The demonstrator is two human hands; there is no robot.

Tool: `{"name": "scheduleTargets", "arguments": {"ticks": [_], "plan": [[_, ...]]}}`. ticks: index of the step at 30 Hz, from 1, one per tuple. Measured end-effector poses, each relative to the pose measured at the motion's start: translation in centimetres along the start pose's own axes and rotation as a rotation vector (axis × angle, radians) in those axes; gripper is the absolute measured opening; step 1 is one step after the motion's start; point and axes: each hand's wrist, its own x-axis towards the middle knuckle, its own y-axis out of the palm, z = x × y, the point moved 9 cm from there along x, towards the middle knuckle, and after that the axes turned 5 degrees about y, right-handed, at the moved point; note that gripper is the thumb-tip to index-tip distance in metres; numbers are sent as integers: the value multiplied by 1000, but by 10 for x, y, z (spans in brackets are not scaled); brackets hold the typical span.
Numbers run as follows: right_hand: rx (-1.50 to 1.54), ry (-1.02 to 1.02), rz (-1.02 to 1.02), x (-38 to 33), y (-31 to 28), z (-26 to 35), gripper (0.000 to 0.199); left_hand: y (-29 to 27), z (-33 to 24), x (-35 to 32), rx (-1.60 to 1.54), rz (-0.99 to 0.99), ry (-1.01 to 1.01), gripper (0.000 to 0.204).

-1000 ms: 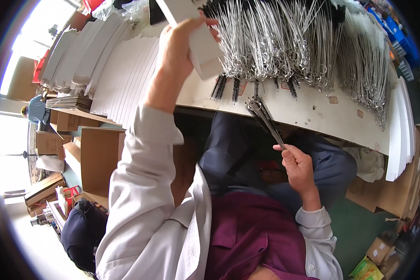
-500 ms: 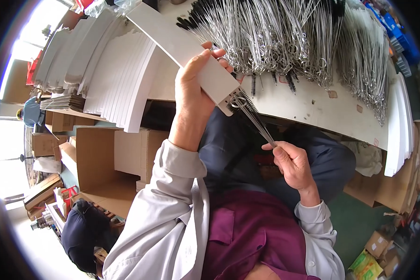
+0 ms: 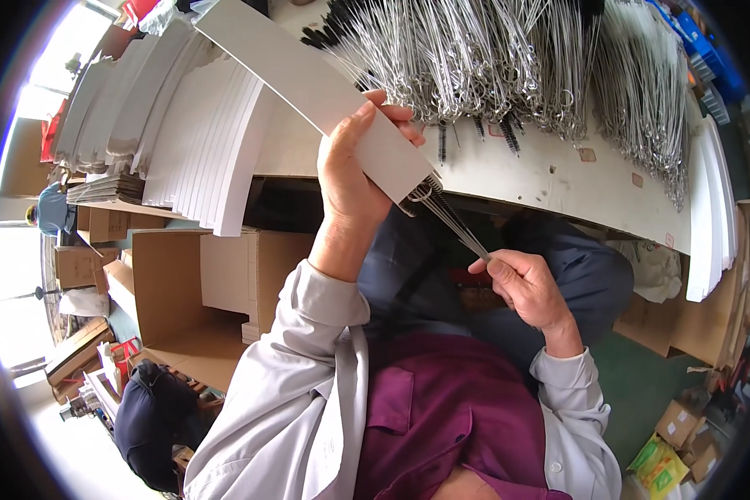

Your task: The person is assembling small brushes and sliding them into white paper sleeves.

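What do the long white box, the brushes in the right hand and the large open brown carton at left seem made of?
Long white box: likely paperboard, smooth and matte, with crisp edges.
Brushes: shiny grey stems, apparently metal wire, thin with looped ends; black bristles, perhaps nylon, uncertain.
Large open brown carton: probably cardboard, dull, with flat panels.

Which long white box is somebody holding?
The slanted white box in the left hand, with wire brushes at its lower end; no hand touches the row of white boxes at left.

Brushes (image 3: 475, 75) on the table (image 3: 517, 177), with boxes (image 3: 193, 154) to their left.
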Motion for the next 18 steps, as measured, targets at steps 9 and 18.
{"name": "scheduleTargets", "arguments": {"ticks": [9,18], "plan": [[-161,-40,-23,24,2,30,26,5,59,-43,51,11,-167,36],[33,-38,79,36,-3,47,23,-4,71,-85,370,23,-250,49]]}}
